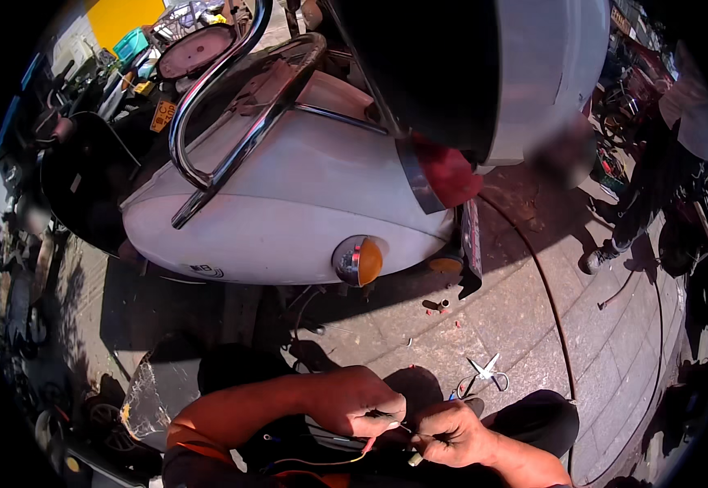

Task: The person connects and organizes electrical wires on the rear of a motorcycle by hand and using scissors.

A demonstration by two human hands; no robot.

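Observation:
My left hand (360, 405) and my right hand (449, 433) are close together over my lap at the bottom, both with fingers pinched on what looks like a thin dark wire (404, 426). A small red connector (368, 446) on a thin yellow wire (346, 459) hangs below my left fingers. A pale cylindrical piece (416, 459) sticks out under my right fingers. Exactly what each fingertip holds is partly hidden. Silver scissors (484, 374) with dark handles lie open on the paving just beyond my right hand.
A white scooter (281, 228) with chrome rails and an orange lamp (370, 260) stands before me. A brown hose (533, 252) crosses the paving (614, 366). Small parts (443, 305) lie beneath the scooter's rear. Another person (642, 187) stands at the right. Cluttered vehicles surround the area.

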